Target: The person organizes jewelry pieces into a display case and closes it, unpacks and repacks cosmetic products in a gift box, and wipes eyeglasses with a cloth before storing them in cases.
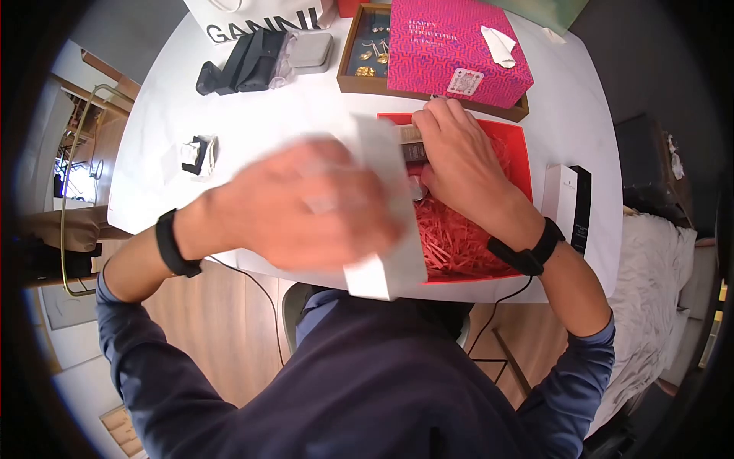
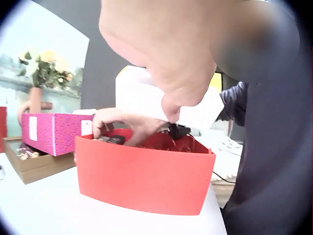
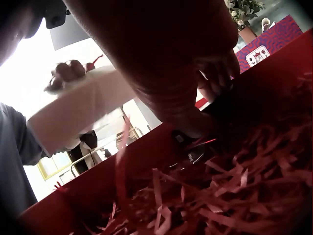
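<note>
My left hand (image 1: 306, 206), blurred, grips a long white box-like piece (image 1: 397, 229) above the left side of a red box (image 1: 478, 274). Curled fingers hold the same white piece (image 3: 80, 107) in the right wrist view. My right hand (image 1: 466, 157) reaches into the red box at its far side, fingers bent down near the far wall. Beside its thumb lie a beige-and-dark small box (image 1: 413, 143) and a silvery round item (image 1: 417, 188). Its fingertips are partly hidden, and I cannot tell whether they pinch anything. Red paper shreds (image 1: 451, 241) fill the box's near part.
Behind the red box, a pink patterned box (image 1: 451, 53) sits on a wooden jewelry tray (image 1: 359, 83). A white-and-black carton (image 1: 569, 200) stands at right. Black cases (image 1: 248, 65), a grey case (image 1: 312, 55) and a white shopping bag (image 1: 260, 15) are at back left.
</note>
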`<action>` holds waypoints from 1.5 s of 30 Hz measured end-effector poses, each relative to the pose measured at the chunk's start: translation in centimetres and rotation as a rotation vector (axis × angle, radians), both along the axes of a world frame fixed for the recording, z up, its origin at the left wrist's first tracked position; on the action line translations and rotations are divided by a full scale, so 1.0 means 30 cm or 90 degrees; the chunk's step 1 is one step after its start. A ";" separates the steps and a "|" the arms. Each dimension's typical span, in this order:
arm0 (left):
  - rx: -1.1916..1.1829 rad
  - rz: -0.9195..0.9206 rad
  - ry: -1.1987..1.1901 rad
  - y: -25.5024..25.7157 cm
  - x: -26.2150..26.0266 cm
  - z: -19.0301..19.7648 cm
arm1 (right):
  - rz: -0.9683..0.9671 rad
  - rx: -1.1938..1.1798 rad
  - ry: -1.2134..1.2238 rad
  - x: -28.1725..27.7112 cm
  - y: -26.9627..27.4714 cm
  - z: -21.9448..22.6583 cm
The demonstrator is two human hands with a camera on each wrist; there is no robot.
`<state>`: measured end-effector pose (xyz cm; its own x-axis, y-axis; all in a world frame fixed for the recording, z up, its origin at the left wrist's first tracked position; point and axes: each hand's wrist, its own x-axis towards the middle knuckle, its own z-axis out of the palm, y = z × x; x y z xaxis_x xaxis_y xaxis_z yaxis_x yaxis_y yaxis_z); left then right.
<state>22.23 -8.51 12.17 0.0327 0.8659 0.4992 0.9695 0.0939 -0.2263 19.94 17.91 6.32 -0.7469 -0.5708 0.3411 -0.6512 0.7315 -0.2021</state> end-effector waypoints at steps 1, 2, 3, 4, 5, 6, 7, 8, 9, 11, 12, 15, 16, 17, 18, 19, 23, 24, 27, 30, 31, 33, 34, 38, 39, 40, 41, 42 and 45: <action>-0.017 0.095 -0.199 -0.069 -0.031 0.017 | 0.000 -0.001 -0.005 0.002 -0.003 -0.001; 0.105 0.180 -0.180 -0.097 -0.037 0.009 | -0.006 0.015 0.002 0.003 -0.005 -0.002; 0.182 0.223 -0.297 -0.130 -0.051 0.030 | -0.012 0.031 0.010 0.003 -0.006 -0.003; 0.185 0.383 -0.432 -0.145 -0.055 -0.003 | -0.011 0.031 0.007 -0.001 -0.004 -0.006; 0.211 0.414 -0.588 -0.170 -0.079 -0.038 | -0.009 0.020 0.023 -0.007 -0.001 -0.007; 0.235 0.442 -0.745 -0.191 -0.104 -0.072 | -0.008 0.007 0.040 -0.010 0.002 -0.007; 0.235 0.444 -0.746 -0.201 -0.110 -0.104 | -0.006 0.006 0.040 -0.010 0.006 0.002; 0.275 0.401 -0.922 -0.207 -0.116 -0.133 | 0.005 -0.022 0.031 -0.013 0.013 0.021; 0.315 0.351 -1.093 -0.215 -0.126 -0.150 | 0.017 -0.052 0.025 -0.020 0.018 0.037; 0.283 0.316 -1.167 -0.237 -0.129 -0.169 | 0.018 -0.069 0.001 -0.023 0.035 0.051; 0.287 0.311 -1.157 -0.217 -0.121 -0.168 | 0.012 -0.079 -0.026 -0.019 0.048 0.058; 0.267 0.269 -1.145 -0.165 -0.118 -0.131 | -0.020 -0.097 -0.050 0.009 0.092 0.101; 0.261 0.241 -1.144 -0.140 -0.116 -0.108 | -0.048 -0.108 -0.058 0.022 0.113 0.116; 0.236 0.239 -1.168 -0.117 -0.118 -0.074 | -0.049 -0.107 -0.059 0.033 0.140 0.131; 0.235 0.237 -1.169 -0.086 -0.118 -0.053 | -0.079 -0.122 -0.056 0.045 0.169 0.147; 0.234 0.203 -1.189 -0.049 -0.116 -0.036 | -0.110 -0.137 -0.054 0.061 0.195 0.162; 0.202 0.049 -1.275 0.116 -0.120 0.056 | -0.208 -0.182 -0.075 0.132 0.298 0.212; 0.201 -0.008 -1.320 0.164 -0.118 0.065 | -0.220 -0.180 -0.074 0.144 0.323 0.214; 0.192 -0.063 -1.312 0.288 -0.137 0.039 | -0.271 -0.245 -0.106 0.194 0.382 0.211; 0.169 0.010 -1.282 0.313 -0.144 0.078 | -0.285 -0.308 -0.125 0.224 0.396 0.187; 0.187 0.038 -1.269 0.294 -0.157 0.086 | -0.296 -0.300 -0.104 0.229 0.404 0.182; 0.297 0.130 -1.220 0.243 -0.176 0.108 | -0.303 -0.293 -0.084 0.220 0.426 0.163; 0.392 0.141 -1.205 0.201 -0.202 0.094 | -0.362 -0.230 -0.029 0.190 0.455 0.143; 0.210 0.419 -0.998 -0.093 -0.328 -0.098 | -0.465 0.038 -0.004 0.090 0.606 0.021; 0.193 0.512 -0.994 -0.209 -0.370 -0.218 | -0.463 0.037 -0.005 0.080 0.609 -0.010; 0.191 0.579 -0.931 -0.298 -0.381 -0.312 | -0.453 0.099 -0.055 0.068 0.609 -0.039; 0.152 0.626 -0.954 -0.298 -0.359 -0.308 | -0.441 0.162 -0.105 0.053 0.606 -0.070; 0.112 0.674 -0.980 -0.298 -0.326 -0.307 | -0.439 0.161 -0.107 0.042 0.598 -0.108; 0.095 0.719 -0.810 -0.345 -0.324 -0.413 | -0.426 0.255 -0.100 0.005 0.577 -0.185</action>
<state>12.50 -18.84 -0.23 -0.9712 0.1243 -0.2034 -0.0400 0.7563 0.6530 20.09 35.21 0.77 -0.9969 -0.0403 0.0670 -0.0331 0.9939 0.1053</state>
